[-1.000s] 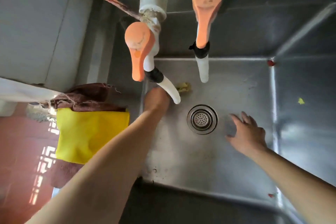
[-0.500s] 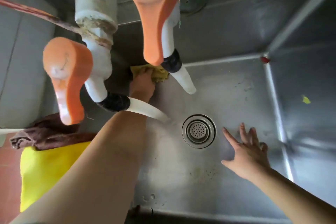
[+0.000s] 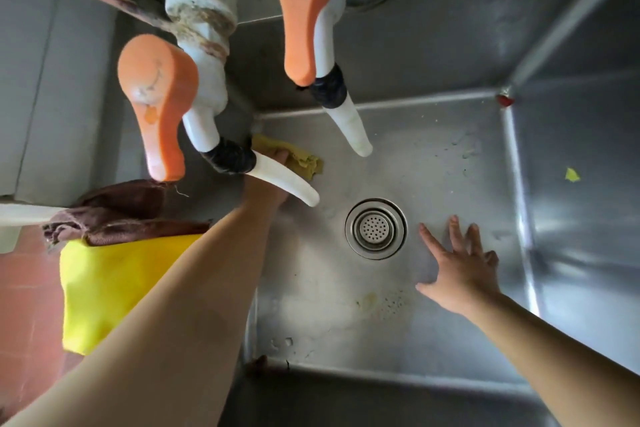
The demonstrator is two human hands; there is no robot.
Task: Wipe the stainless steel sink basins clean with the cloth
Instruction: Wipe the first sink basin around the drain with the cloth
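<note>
The stainless steel sink basin [image 3: 433,322] filled most of what you saw, its floor dull and smeared, with a yellowish stain and dark specks near the front. Your left forearm reached in from the lower left across the basin's left wall, and your right forearm came in from the lower right. Over the left rim hung a bright yellow cloth [image 3: 104,288] with a brown rag [image 3: 114,215] bunched on top of it. Two orange-handled taps [image 3: 311,10] with white spouts stood above the back of the basin, the left spout crossing in front of your left hand [image 3: 273,180]. That hand pressed the cloth [image 3: 304,163], a crumpled dull-yellow one, against the basin floor near the back left corner; the spout hid your fingers, so you could not tell how they lay. Your right hand [image 3: 460,267] was over the floor just right of the round drain strainer [image 3: 375,228], fingers straight and spread apart, holding nothing. A small yellow scrap [image 3: 572,174] stuck to the right wall, and a red speck [image 3: 505,100] sat in the back right corner.
</note>
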